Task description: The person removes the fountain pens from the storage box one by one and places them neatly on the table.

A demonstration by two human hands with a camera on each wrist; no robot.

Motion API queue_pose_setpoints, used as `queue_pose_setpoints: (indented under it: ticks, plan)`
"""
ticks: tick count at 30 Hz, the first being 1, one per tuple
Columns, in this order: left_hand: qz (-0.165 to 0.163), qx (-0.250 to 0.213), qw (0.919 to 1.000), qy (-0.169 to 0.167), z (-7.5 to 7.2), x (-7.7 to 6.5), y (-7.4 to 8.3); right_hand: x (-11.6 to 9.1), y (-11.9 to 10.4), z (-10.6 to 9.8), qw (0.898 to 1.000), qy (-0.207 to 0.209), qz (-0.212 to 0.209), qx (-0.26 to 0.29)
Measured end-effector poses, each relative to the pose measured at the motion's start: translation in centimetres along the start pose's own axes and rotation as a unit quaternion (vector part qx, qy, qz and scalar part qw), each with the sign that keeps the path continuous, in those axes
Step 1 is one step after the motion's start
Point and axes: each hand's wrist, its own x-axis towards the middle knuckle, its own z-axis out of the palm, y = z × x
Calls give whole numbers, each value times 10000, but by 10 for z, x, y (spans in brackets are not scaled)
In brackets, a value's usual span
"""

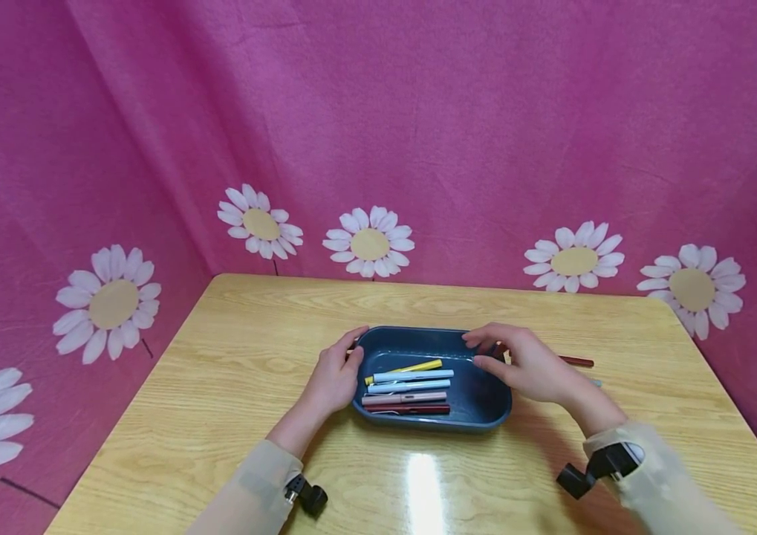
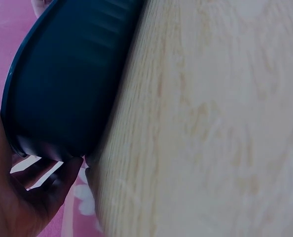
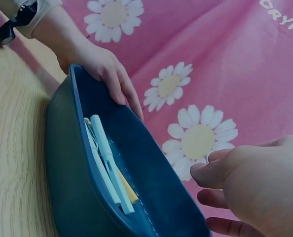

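Observation:
A dark blue oblong bin (image 1: 478, 405) stands on the table, with several capped pens lying in its left part: a yellow pen (image 1: 428, 365), light blue pens (image 1: 418, 375), a pinkish pen (image 1: 411, 399) and a dark red pen (image 1: 418, 409). My left hand (image 1: 334, 375) grips the bin's left end, thumb at the rim and fingers around the outside. At the opposite end, my right hand (image 1: 528, 360) hovers over the rim with fingers loosely bent and apart from the thumb. Nothing shows between those fingers in the right wrist view.
Right of the bin, another dark red pen (image 1: 579, 361) lies on the wooden table (image 1: 251, 319), partly hidden behind my right hand. The tip of a light teal thing (image 1: 596, 383) peeks out beside my right wrist. A pink curtain (image 1: 418, 134) with daisies encloses the table.

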Motion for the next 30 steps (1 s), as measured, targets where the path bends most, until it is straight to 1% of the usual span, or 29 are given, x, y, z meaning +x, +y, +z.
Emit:
queue_pose_setpoints:
  ticks: [10,16,19,22,30]
  plan:
    - [29,1,10000,-3,-1,0,0,19,-1,20,9991,-410,-92,106]
    - [87,-2,10000,4,0,0,0,27,2,33,9973,-713,-37,156]
    - [194,6,9998,44,0,0,-1,30,4,40,9969,-785,-51,66]
    - [234,-4,9997,68,-1,0,0,32,5,45,9963,-852,-87,-72]
    - [197,-23,9998,55,-1,-1,2,39,3,53,9946,-990,-186,-239]
